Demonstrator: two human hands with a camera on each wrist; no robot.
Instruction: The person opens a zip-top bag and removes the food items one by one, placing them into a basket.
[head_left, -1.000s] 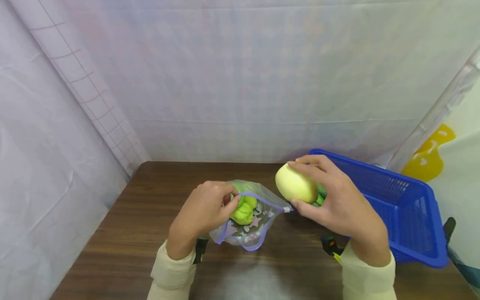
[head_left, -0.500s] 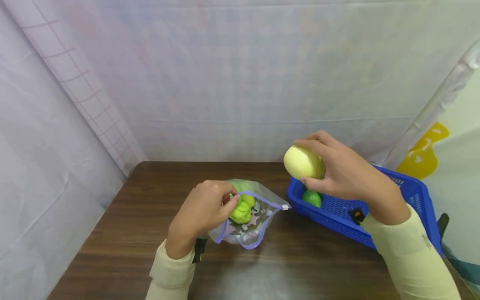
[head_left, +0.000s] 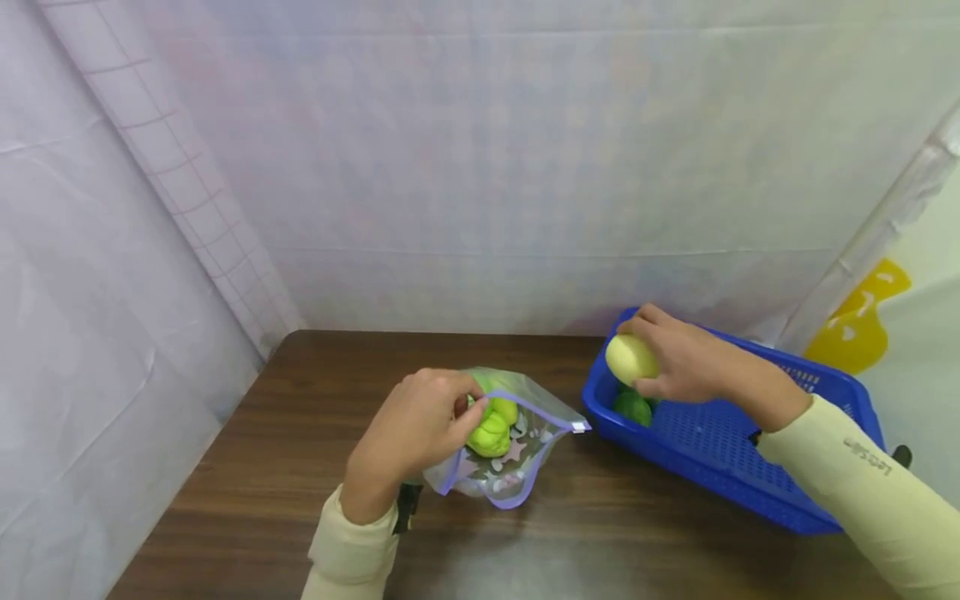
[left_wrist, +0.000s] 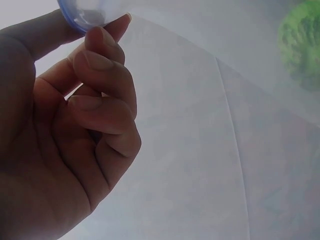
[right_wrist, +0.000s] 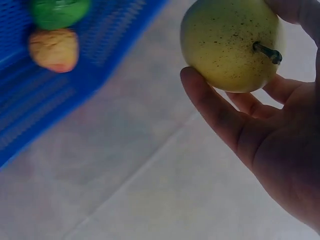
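My left hand [head_left: 423, 429] pinches the purple rim of a clear zip bag [head_left: 543, 404] with star prints, which stands with its mouth spread. Inside the bag lie bright green lumpy vegetables [head_left: 491, 433]; one green shape [left_wrist: 305, 45] shows blurred in the left wrist view. My right hand [head_left: 686, 358] grips a pale yellow pear [head_left: 632, 360] over the left end of the blue basket [head_left: 720, 479]. The right wrist view shows the pear's dark stem and brown speckles, with fingers and thumb round it.
A dark green round item [head_left: 633, 407] lies in the basket's left end. In the right wrist view, an orange-yellow piece [right_wrist: 54, 49] sits beside a green one [right_wrist: 59, 11]. The brown wooden table [head_left: 247, 500] meets white cloth [head_left: 450, 208] at the back.
My right hand has carried the pear from beside the bag up and to the right, then down over the basket. The left hand still pinches the bag's rim.
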